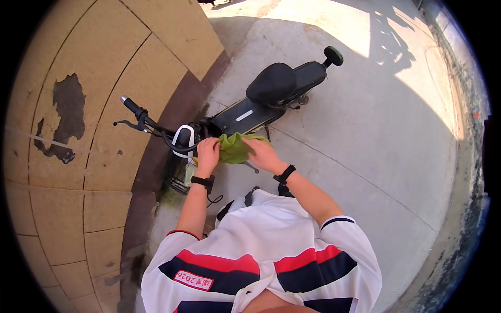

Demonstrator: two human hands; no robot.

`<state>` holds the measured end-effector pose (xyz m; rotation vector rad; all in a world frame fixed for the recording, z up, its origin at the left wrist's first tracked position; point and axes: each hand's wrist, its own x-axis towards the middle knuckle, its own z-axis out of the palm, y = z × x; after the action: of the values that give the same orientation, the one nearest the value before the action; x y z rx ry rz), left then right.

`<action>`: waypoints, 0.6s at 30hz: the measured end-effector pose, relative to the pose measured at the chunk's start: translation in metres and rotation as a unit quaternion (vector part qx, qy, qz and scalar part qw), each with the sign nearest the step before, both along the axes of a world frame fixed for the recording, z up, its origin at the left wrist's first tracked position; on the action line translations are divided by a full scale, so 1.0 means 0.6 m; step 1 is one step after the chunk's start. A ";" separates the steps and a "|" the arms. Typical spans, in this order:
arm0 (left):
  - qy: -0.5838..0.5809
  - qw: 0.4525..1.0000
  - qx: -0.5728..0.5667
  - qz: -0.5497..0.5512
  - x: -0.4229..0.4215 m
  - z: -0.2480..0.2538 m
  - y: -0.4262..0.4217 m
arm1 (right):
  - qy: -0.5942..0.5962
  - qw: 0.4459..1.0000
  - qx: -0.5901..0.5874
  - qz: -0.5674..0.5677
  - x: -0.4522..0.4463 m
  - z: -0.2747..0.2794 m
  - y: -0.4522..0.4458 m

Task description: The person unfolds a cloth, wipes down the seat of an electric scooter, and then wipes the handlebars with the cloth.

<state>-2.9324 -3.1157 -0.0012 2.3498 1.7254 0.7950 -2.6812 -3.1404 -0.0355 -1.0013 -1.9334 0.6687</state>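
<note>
A green cloth (235,148) is stretched between my two hands, over the near handlebar side of a black electric scooter (242,117). My left hand (207,152) has its fingers closed on the cloth's left edge, beside the scooter's white-rimmed front panel (183,141). On the cloth's right side, my right hand (262,154) grips it with bent fingers. A brake lever (251,167) shows just below the cloth. The cloth hides the near grip. Black bands sit on both wrists.
The scooter's black seat (271,83) and rear pad (333,56) extend away to the upper right. Its far handlebar grip (133,106) points toward a tan tiled wall (112,62) on the left. Concrete ground (360,141) lies to the right.
</note>
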 end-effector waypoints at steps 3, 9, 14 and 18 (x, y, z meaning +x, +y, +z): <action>-0.015 0.999 -0.015 0.037 -0.022 0.010 0.004 | -0.009 1.000 0.003 -0.003 -0.006 0.008 0.008; -0.037 0.994 0.001 0.107 -0.078 0.022 -0.007 | -0.044 0.999 -0.006 0.019 -0.046 0.015 0.020; -0.131 0.980 -0.080 0.123 -0.085 0.012 -0.011 | -0.066 0.997 0.015 0.036 -0.087 0.021 0.030; -0.096 0.995 -0.019 0.017 -0.062 -0.002 -0.008 | -0.127 0.991 0.035 -0.028 -0.096 0.030 0.028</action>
<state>-2.9694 -3.1206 -0.0023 2.1466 1.6902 0.9500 -2.7387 -3.1238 -0.0174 -1.1372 -2.1240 0.4539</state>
